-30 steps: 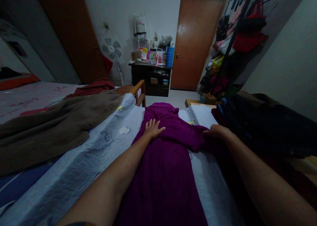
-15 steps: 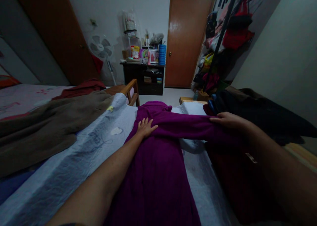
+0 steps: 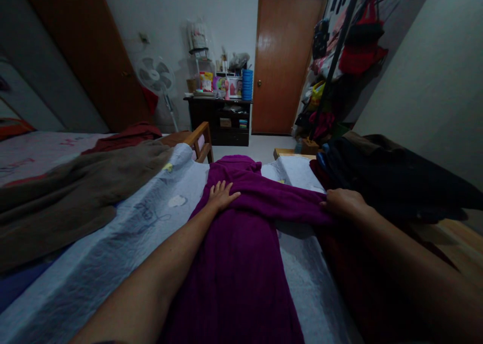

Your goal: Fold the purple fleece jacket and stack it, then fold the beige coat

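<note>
A long purple garment (image 3: 241,263) with a high collar lies lengthwise on a light patterned bedsheet (image 3: 151,223). My left hand (image 3: 222,196) rests flat on its upper part, fingers spread, near the left shoulder. One purple sleeve (image 3: 287,199) stretches across to the right. At the sleeve's far end my right hand (image 3: 344,202) is closed on the fabric, with the cuff partly hidden beneath it. The body of the garment runs down toward me, and its lower end leaves the view.
A brown garment (image 3: 83,193) lies to the left. Dark folded clothes (image 3: 392,178) are piled at the right, beside dark red cloth (image 3: 350,273). Beyond the bed stand a wooden chair arm (image 3: 202,133), a fan (image 3: 155,75), a dark cabinet (image 3: 219,120) and a door (image 3: 287,57).
My right hand has come lower and toward me, taking the sleeve's end with it, so the sleeve now slants downward to the right. My left hand stays in place.
</note>
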Motion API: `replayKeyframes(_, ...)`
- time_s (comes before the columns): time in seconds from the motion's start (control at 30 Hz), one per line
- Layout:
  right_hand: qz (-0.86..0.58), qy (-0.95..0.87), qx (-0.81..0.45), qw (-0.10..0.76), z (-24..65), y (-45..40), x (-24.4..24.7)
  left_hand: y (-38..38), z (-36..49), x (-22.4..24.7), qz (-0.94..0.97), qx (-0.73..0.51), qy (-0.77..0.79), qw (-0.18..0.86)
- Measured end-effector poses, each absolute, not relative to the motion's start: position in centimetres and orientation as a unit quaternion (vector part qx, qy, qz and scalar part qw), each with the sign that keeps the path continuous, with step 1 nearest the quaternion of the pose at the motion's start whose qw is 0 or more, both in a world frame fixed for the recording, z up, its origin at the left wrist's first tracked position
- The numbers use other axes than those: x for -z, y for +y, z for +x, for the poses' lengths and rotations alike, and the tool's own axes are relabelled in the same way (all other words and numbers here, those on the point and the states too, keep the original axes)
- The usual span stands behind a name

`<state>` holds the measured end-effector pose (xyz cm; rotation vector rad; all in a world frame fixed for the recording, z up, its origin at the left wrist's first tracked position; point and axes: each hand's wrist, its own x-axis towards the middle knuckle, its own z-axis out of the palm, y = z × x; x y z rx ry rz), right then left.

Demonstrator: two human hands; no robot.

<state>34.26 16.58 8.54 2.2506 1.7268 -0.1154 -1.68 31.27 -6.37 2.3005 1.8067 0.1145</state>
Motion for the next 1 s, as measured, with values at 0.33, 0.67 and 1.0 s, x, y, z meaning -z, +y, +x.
replayKeyframes(0.33, 0.765, 0.624, -0.001, 0.159, 34.4, 15.5, -10.1, 31.8, -2.0, 4.8, 0.789, -0.047, 0.598, 0.135)
replayKeyframes(0.67, 0.762, 0.640, 0.034, 0.093, 36.1, 14.7, -9.2, 36.5, -1.7, 5.1, 0.788, -0.070, 0.600, 0.117)
replayKeyframes(1.0, 0.795, 0.602, -0.044, 0.059, 35.4, 12.7, -11.9, 36.3, -1.2, 4.8, 0.783, -0.025, 0.604, 0.145)
